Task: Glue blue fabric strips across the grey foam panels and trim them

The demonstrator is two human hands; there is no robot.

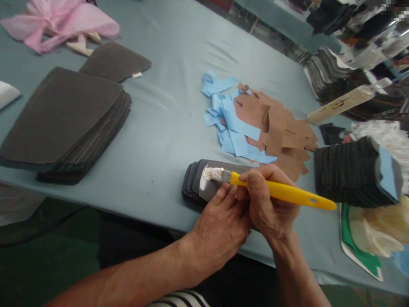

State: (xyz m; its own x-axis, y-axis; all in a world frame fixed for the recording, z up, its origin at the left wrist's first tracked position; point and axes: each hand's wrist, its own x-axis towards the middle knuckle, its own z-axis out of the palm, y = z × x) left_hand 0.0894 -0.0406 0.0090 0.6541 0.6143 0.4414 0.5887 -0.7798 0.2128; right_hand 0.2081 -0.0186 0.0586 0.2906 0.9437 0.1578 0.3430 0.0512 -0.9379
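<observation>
My right hand [273,209] is closed round the yellow handle of a paintbrush [309,199]. The brush's bristles, coated in thick white paste, touch the end of the top piece on a stack of dark grey sheet pieces [191,187]. A patch of white paste [203,182] shows there. My left hand [220,228] grips the same stack from the near side, its fingertips on top; its thumb is hidden. Just beyond the stack lie light blue strips [236,121] and brown strips [281,132] in a loose heap.
Large dark grey panels [60,115] are piled at the left, near pink cloth [64,21]. At the right stand a dark stack with a blue strip [345,175], a long pale stick-like tool [348,102] and a green-and-white board [358,251]. The table's front edge runs below my hands.
</observation>
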